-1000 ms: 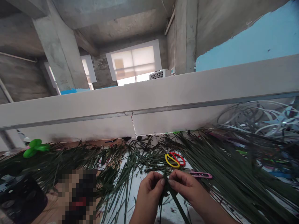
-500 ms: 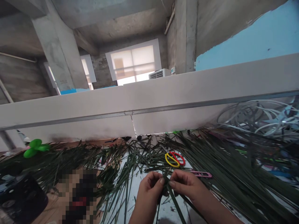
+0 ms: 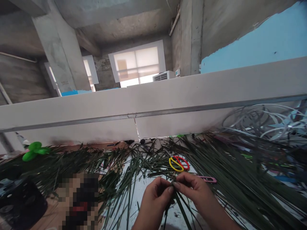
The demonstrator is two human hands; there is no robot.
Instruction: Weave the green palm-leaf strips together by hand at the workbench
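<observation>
Step at the fingertips: Thumbs and forefingers meet over narrow green strips point(image 3: 181, 207), apparently being worked together by hand; the exact fold or knot is hidden.
Left hand: Fingers curled, thumb and forefinger narrowed to a pinch on the strips' upper end.
Right hand: Tips likewise pinched on the strips, almost touching those of the left hand point(image 3: 157, 195).
Strips' place: Gripped between the two hands, tails trailing below the fingertips, just inside the right hand point(image 3: 195, 188).
Next move: Judging by the pose, it calls for a firm left pinch while the right fingertips guide or tighten the strips.
Scissors: Red-and-yellow-handled scissors point(image 3: 177, 162) rest just beyond the fingertips.
Pink handle: A pink-handled tool point(image 3: 206, 177) lies just beyond the right hand.
Leaves: Long green leaves point(image 3: 235, 182) spread to the right hand's outer side.
</observation>
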